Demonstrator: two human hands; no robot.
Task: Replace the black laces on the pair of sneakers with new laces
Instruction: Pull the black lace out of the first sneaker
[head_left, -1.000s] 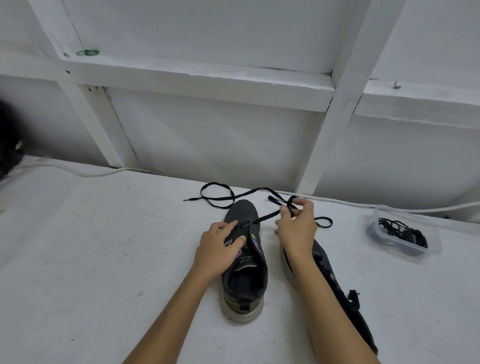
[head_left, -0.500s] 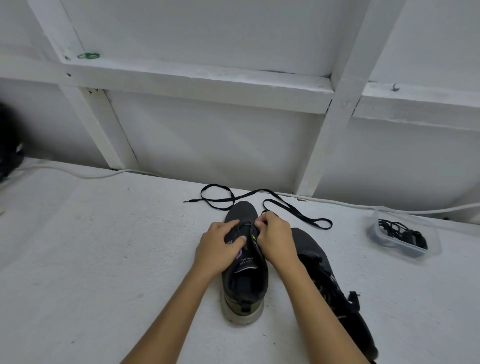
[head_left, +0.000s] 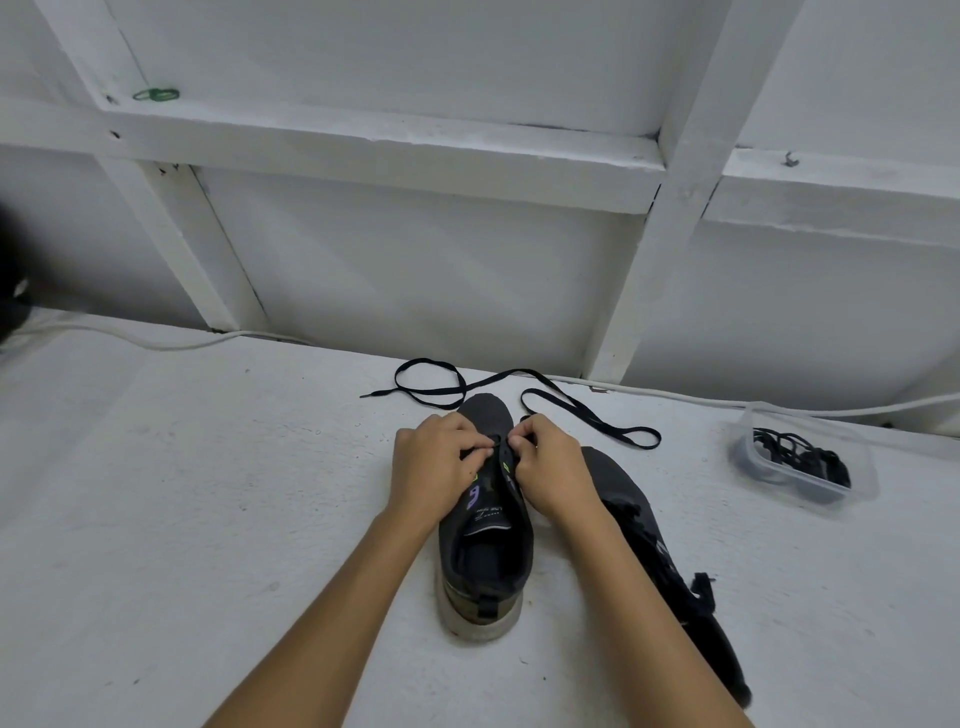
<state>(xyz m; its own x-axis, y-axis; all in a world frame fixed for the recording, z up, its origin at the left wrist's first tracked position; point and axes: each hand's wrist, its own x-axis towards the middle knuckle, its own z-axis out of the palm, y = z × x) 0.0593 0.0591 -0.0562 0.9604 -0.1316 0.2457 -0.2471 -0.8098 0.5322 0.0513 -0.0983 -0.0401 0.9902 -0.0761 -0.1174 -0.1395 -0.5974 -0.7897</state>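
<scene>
Both hands meet over the lower eyelets of the near sneaker, which stands heel-near at the desk's centre. The left hand and right hand each pinch closed at the eyelet row, though what each grip holds is hidden by the fingers. A black lace trails loose past the toe. The second sneaker lies on its side at right (seemingly still laced). A clear tub of dark laces waits far right. Most of the job appears left.

- Left sneaker centre on the floor — right sneaker just beside, to its right.
- Loose lace behind both.
- Plastic container far right — laces inside.
</scene>
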